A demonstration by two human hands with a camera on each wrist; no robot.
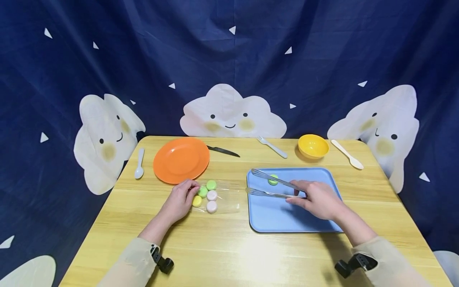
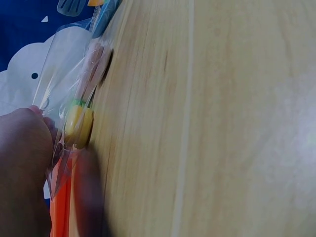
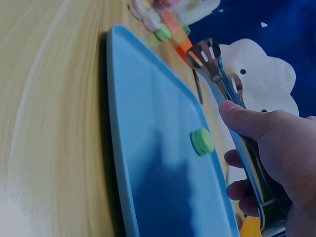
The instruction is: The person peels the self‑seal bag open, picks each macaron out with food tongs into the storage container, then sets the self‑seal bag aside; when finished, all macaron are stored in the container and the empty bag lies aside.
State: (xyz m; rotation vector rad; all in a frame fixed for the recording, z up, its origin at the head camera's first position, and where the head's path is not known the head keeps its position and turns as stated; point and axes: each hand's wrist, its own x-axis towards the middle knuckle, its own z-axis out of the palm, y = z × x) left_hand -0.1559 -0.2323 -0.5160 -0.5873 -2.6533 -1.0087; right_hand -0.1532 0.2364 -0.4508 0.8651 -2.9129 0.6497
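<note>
My left hand (image 1: 181,197) pinches the left end of a clear plastic bag (image 1: 229,199). In the bag lie several macarons: green, pale pink and one yellow macaron (image 1: 197,201). In the left wrist view the yellow macaron (image 2: 79,126) shows through the plastic close to my fingers. My right hand (image 1: 317,199) grips metal tongs (image 1: 276,179), their slotted arms spread apart and pointing left. They hang above the blue tray (image 1: 261,221), with nothing between their tips. A green macaron (image 1: 273,179) rests on the tray, beneath the tongs' far arm in the head view.
An orange plate (image 1: 181,159) lies behind my left hand, with a white spoon (image 1: 140,163) to its left. Along the back are a black knife (image 1: 224,151), a grey fork (image 1: 272,147), a yellow bowl (image 1: 313,146) and a cream spoon (image 1: 347,154). A dark blue curtain hangs beyond the table.
</note>
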